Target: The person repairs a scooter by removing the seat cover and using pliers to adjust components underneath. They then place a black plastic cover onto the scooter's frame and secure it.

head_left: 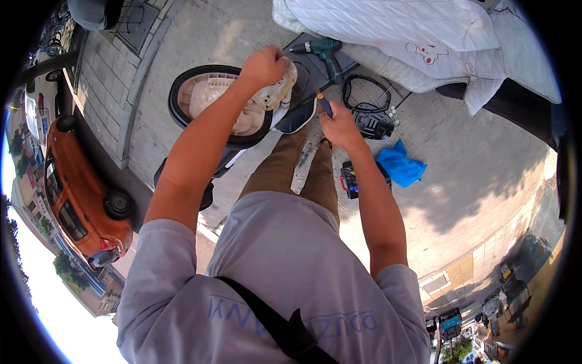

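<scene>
My left hand (pixel 265 65) is closed on a translucent, yellowish plastic part (pixel 276 92), raised over the right side of an oval shell. This oval shell (pixel 206 100) has a black rim and a cream plastic inside with ribs. Some of it is hidden behind my left forearm. In my right hand (pixel 341 126) is a screwdriver (pixel 325 105) with a dark blue and yellow handle, its shaft pointing up toward the plastic part. Whether the tip touches anything, I cannot tell. Below both hands lies a glossy dark panel (pixel 297 115).
Beyond my right hand, a green and black cordless drill (pixel 327 54) lies near a black ring-shaped frame (pixel 367 94) and a ribbed black part (pixel 374 123). A blue bag (pixel 401 165) rests by an open toolbox (pixel 348 182). White quilted cloth (pixel 418 27) hangs far right; an orange car (pixel 85 188) stands left.
</scene>
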Demonstrator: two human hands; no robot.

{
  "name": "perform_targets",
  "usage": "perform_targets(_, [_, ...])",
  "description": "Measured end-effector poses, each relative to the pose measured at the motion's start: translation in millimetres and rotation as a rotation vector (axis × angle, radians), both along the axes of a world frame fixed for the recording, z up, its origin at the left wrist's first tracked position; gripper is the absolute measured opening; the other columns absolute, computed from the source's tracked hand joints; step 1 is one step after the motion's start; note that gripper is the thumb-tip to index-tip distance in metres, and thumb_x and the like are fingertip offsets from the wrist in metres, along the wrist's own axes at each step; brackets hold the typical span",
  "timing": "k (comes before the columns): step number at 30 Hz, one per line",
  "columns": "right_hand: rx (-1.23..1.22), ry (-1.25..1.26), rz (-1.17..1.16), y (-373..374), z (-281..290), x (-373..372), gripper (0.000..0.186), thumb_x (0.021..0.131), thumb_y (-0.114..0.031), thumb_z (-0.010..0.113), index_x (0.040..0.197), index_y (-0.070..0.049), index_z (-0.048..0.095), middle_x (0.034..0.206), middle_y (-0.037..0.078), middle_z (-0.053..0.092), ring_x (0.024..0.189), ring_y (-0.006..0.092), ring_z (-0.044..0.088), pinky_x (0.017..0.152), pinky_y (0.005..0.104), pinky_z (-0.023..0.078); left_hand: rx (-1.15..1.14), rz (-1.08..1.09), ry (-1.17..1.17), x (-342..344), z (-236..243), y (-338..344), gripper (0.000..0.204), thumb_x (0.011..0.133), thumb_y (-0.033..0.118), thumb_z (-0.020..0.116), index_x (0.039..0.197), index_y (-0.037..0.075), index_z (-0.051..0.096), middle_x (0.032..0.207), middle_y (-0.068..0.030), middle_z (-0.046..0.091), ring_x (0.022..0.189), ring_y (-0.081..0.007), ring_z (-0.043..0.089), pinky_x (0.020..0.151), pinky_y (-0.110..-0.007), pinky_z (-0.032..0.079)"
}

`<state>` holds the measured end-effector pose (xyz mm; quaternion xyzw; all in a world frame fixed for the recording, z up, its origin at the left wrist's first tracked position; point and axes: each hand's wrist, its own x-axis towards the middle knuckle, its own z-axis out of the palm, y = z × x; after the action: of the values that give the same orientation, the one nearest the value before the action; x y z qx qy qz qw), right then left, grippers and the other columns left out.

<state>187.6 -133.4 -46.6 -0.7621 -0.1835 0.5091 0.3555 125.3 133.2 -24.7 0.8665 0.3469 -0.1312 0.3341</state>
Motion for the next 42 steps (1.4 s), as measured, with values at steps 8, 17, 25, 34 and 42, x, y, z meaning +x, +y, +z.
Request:
perform_targets(8, [0.186, 0.880, -0.371, 13, 9, 2, 0.037, 0.093, 0.001, 0.056, 0.130, 0.003, 0.062, 0.125, 0.014, 0.069, 0.115, 0.0304, 0.070, 0.091, 0.0480, 0.062, -0.270, 0.153, 0.086, 14, 16, 15, 0.029, 0.095, 0.022, 0.068, 0.106, -0.004, 0.073, 0.084, -0.0092, 0.074, 0.073, -0.0159, 0.069, 0.070, -0.032, 0.055])
perform_targets(17, [0.406, 1.281, -0.425, 28, -27, 13, 0.036, 0.092, 0.003, 0.055, 0.128, 0.002, 0.059, 0.126, 0.023, 0.069, 0.117, 0.0384, 0.070, 0.095, 0.0596, 0.060, -0.299, 0.126, -0.039, 4, 15, 8, 0.026, 0.095, 0.023, 0.069, 0.102, -0.003, 0.071, 0.080, -0.0094, 0.071, 0.071, -0.0164, 0.069, 0.067, -0.034, 0.054])
perform_targets(25, [0.486, 1.394, -0.357, 54, -70, 26, 0.036, 0.095, -0.001, 0.052, 0.129, 0.005, 0.063, 0.128, 0.026, 0.069, 0.119, 0.0412, 0.069, 0.101, 0.0639, 0.056, -0.552, 0.170, -0.149, -37, -13, 5, 0.014, 0.103, 0.015, 0.067, 0.107, 0.002, 0.065, 0.094, -0.0004, 0.068, 0.087, -0.0093, 0.063, 0.081, -0.027, 0.051])
perform_targets(34, [0.200, 1.181, -0.069, 68, -57, 70, 0.023, 0.101, -0.017, 0.063, 0.120, -0.005, 0.065, 0.107, 0.014, 0.074, 0.092, 0.0243, 0.072, 0.078, 0.0415, 0.059, -0.708, 0.244, -0.283, -57, -35, -1, 0.006, 0.106, 0.010, 0.063, 0.108, 0.004, 0.061, 0.099, 0.0019, 0.063, 0.095, -0.0081, 0.059, 0.089, -0.026, 0.050])
perform_targets(42, [-0.033, 1.049, 0.110, 84, -37, 78, 0.033, 0.098, -0.038, 0.076, 0.100, -0.007, 0.066, 0.078, 0.001, 0.060, 0.065, 0.0126, 0.056, 0.055, 0.0297, 0.046, -0.675, 0.200, -0.320, -62, -32, -6, 0.005, 0.107, 0.009, 0.062, 0.108, 0.006, 0.059, 0.099, 0.0028, 0.061, 0.095, -0.0068, 0.056, 0.088, -0.026, 0.048])
